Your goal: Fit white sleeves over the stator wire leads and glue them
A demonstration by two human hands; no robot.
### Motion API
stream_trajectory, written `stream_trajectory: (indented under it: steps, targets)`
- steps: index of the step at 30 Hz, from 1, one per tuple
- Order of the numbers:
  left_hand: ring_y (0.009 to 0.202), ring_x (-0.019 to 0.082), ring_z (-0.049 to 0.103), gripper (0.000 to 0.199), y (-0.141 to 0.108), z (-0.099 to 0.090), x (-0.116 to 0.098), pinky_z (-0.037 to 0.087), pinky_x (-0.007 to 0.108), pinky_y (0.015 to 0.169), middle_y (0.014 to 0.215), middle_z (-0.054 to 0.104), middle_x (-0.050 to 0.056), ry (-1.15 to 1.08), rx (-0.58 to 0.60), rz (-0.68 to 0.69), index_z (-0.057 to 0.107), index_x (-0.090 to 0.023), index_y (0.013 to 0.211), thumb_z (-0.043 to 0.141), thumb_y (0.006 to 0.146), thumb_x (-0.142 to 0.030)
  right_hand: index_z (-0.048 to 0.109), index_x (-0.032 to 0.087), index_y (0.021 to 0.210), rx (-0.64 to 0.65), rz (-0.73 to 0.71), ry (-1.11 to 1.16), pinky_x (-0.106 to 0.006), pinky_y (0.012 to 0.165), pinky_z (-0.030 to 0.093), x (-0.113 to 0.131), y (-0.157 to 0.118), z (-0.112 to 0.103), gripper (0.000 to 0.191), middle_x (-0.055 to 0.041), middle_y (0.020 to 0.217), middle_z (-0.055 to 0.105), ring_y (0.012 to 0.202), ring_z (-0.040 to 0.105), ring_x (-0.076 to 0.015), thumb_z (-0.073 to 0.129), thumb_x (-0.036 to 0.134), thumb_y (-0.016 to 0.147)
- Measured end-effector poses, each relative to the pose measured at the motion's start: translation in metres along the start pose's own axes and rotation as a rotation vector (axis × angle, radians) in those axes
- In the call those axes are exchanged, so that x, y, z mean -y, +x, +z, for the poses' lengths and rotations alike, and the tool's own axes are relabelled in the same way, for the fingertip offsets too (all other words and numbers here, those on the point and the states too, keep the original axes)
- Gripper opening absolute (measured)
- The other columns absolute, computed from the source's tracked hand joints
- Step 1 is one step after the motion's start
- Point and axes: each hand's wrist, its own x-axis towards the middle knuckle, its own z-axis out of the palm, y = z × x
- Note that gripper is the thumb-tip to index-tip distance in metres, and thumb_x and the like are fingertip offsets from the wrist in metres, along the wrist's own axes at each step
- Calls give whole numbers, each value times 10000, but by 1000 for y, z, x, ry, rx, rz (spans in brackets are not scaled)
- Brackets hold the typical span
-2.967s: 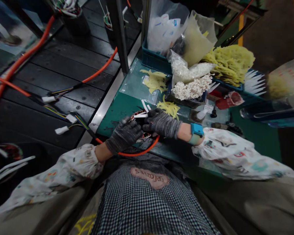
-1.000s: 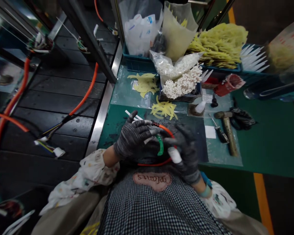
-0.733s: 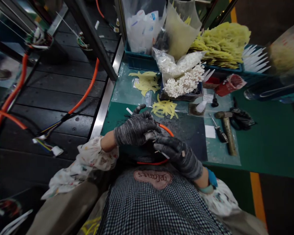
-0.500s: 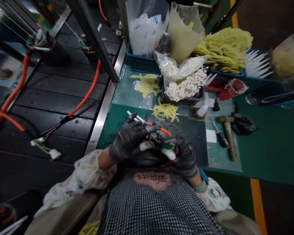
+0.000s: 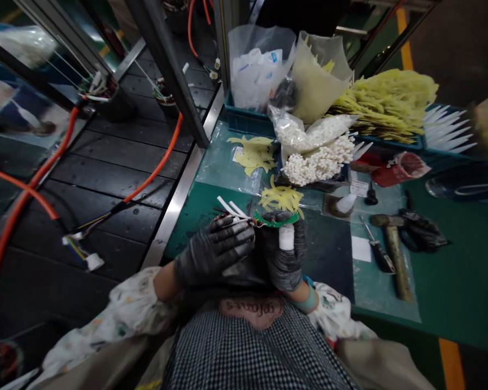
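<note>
My left hand [image 5: 215, 250], in a dark grey glove, lies against a bundle of wires with white sleeves [image 5: 231, 208], its fingers reaching to the right. In my right hand [image 5: 285, 254], gloved with a white-wrapped finger, is a green strip [image 5: 276, 221] that curves across the fingertips. The wires and the green strip meet between the two hands. A dark rounded part sits below them, mostly hidden by the gloves. Yellow strips [image 5: 282, 196] lie on the table just beyond my right hand.
White beaded pieces [image 5: 319, 162] and yellow sheets [image 5: 386, 103] stand behind. At the right lie a hammer [image 5: 396, 260], a screwdriver [image 5: 380, 252] and a red container [image 5: 400, 169]. Orange cables [image 5: 158, 162] cross the dark slatted line at the left, beside a metal post [image 5: 174, 70].
The view has shifted. The green strip now shows lengthwise at my right fingertips, the white sleeves stand more exposed, and my left hand lies flatter over the wires. The orange piece between the hands no longer shows.
</note>
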Motion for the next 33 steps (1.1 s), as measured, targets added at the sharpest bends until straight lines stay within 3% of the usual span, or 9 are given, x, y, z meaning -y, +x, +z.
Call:
stream_trajectory:
  steps: [2, 5, 8, 11, 18, 23, 26, 29, 33]
  targets:
    - [1406, 253, 694, 577, 5, -24, 29, 479, 474, 1298, 1396, 787, 88, -161, -17, 13, 637, -278, 1527, 332, 1161, -603, 702, 258, 1312, 53, -55, 56, -490, 1116, 625, 2, 3, 6, 285, -68, 1224, 781, 1217, 735, -241, 487, 358, 1154]
    - [1218, 294, 772, 763, 34, -32, 86, 633, 488, 1054, 1339, 791, 148, -325, -216, -304, 753, -216, 1330, 222, 1124, -724, 674, 278, 1187, 302, -183, 182, -360, 932, 682, 6, 11, 11, 227, -8, 1014, 766, 961, 765, -185, 462, 354, 1163]
    - [1147, 298, 759, 432, 79, -2, 148, 591, 492, 1091, 1184, 819, 141, -185, -55, -461, 811, -165, 1163, 588, 1070, -523, 661, 276, 1117, 489, -298, 212, -310, 805, 679, 7, 17, 9, 148, 6, 955, 765, 841, 755, -173, 560, 383, 1125]
    - [1225, 315, 696, 304, 117, 39, 195, 516, 505, 1184, 1214, 793, 130, 8, 215, -591, 831, -170, 1082, 753, 921, -415, 671, 254, 1174, 567, -364, 142, -355, 856, 686, 3, 18, 4, 149, -38, 1018, 789, 911, 781, -212, 586, 357, 1107]
    - [1204, 456, 660, 348, 142, 81, 232, 501, 653, 1125, 1160, 773, 215, 9, 320, -671, 822, -173, 879, 865, 680, -456, 699, 240, 1189, 581, -407, 129, -359, 887, 705, 1, 12, 4, 166, -50, 1033, 799, 935, 793, -223, 596, 260, 1060]
    - [1007, 308, 683, 377, 137, 69, 233, 573, 546, 1051, 960, 806, 102, -163, 323, -732, 776, -228, 860, 851, 715, -567, 717, 257, 1169, 581, -393, 139, -400, 900, 709, -4, 13, 2, 160, -47, 1046, 809, 963, 793, -237, 628, 323, 1054]
    - [995, 211, 691, 400, 117, 43, 213, 610, 462, 1007, 990, 803, 46, -330, 118, -685, 680, -243, 880, 814, 839, -617, 697, 263, 1151, 553, -320, 162, -391, 883, 700, -6, 13, -2, 164, -35, 1034, 804, 946, 784, -225, 635, 383, 1059]
    - [1052, 177, 737, 417, 77, 10, 166, 628, 423, 963, 1120, 761, 31, -399, -245, -624, 578, -240, 1063, 665, 1014, -645, 672, 271, 1169, 502, -204, 179, -394, 900, 682, -6, 14, -6, 179, -25, 1056, 795, 964, 772, -210, 586, 412, 1100]
    - [944, 152, 758, 367, 9, -11, 67, 627, 377, 888, 1183, 774, 5, -288, -380, -666, 422, -299, 1512, 448, 1172, -434, 682, 279, 1044, 327, -26, 228, -408, 878, 662, -4, 20, -6, 270, -16, 952, 769, 892, 752, -210, 514, 473, 1128]
